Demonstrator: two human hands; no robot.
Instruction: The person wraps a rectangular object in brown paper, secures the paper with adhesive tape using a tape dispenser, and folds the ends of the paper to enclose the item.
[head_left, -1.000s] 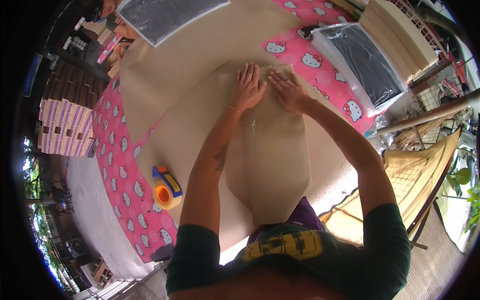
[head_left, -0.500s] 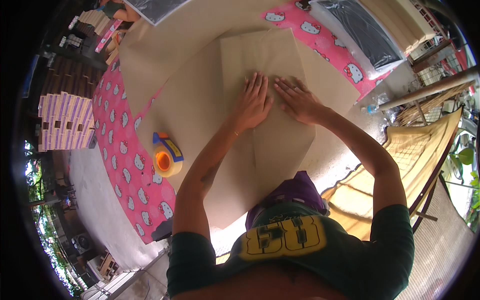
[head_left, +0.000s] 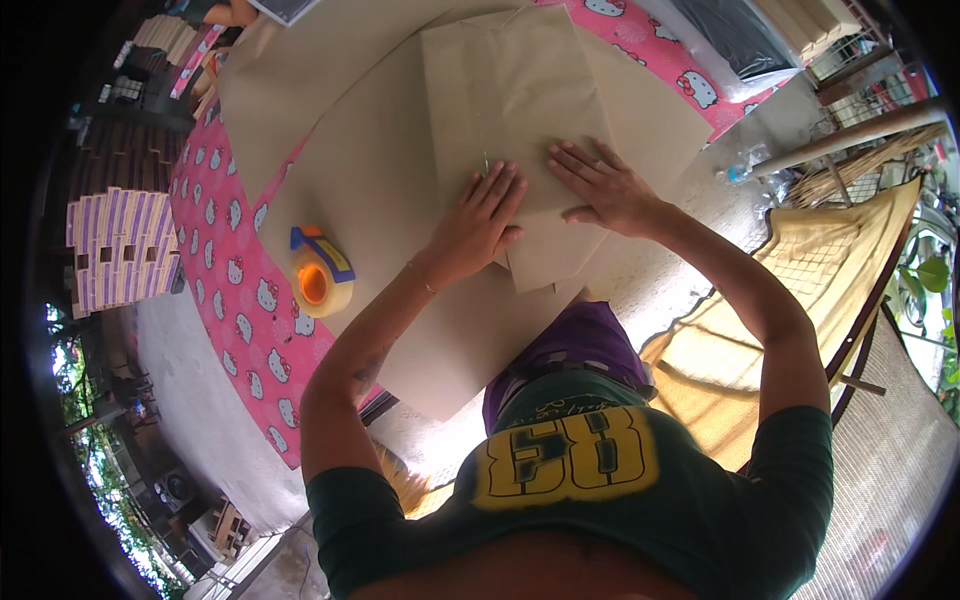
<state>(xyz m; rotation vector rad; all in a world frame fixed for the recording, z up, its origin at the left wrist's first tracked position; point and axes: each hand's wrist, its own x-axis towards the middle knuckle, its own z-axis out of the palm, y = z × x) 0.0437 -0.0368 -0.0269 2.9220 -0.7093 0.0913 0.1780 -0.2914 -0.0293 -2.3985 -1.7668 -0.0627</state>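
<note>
A folded brown paper parcel (head_left: 510,85) lies on the table in front of me; what is inside it, if anything, is hidden. My left hand (head_left: 478,222) rests flat on its left near part, fingers stretched out and pointing away from me. Opposite it, my right hand (head_left: 612,192) is spread on the right side, fingers pointing to the far left. Neither holds anything. The near end of the parcel narrows to a loose-looking flap (head_left: 550,262). Under the parcel spreads a larger brown paper sheet (head_left: 370,180). A roll of tape in a blue and orange dispenser (head_left: 322,278) stands left of my left forearm.
Pink patterned cloth (head_left: 225,270) covers the table's left side. Plastic-wrapped dark goods (head_left: 725,40) lie at the far right. Stacked purple-and-tan bundles (head_left: 122,245) stand beyond the left edge. Another person's arm (head_left: 232,12) shows at the far left. Yellow netting (head_left: 790,290) hangs at right.
Both hands have slid toward me along the parcel and sit slightly farther apart. The parcel's near end now looks shorter, with a flap showing. The view has shifted a little.
</note>
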